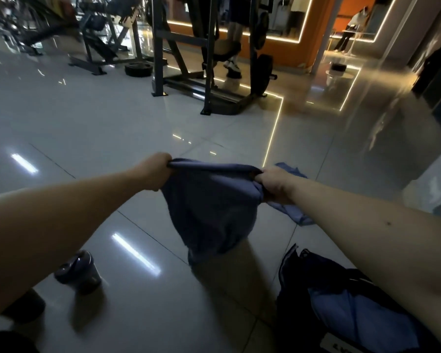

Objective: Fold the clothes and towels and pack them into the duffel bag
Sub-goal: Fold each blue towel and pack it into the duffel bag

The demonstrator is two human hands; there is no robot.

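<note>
I see soft, matt blue cloth in the garment (209, 207), creasing loosely. The floor (92, 118) is glossy tile, smooth enough to mirror the ceiling lights. Near right, the duffel bag (298, 289) looks like dark woven fabric with a dull sheen, blue cloth inside. The far rack (209, 54) is matt dark metal. The near-left bottle (79, 272) looks like shiny plastic.

We see a glossy tiled floor (92, 118) lit by strip lights, a dark steel weight rack (209, 54) beside an orange wall (313, 29), a loose weight plate (138, 69) lying flat nearby, and a dark shaker bottle (78, 272) tipped on the tiles
</note>
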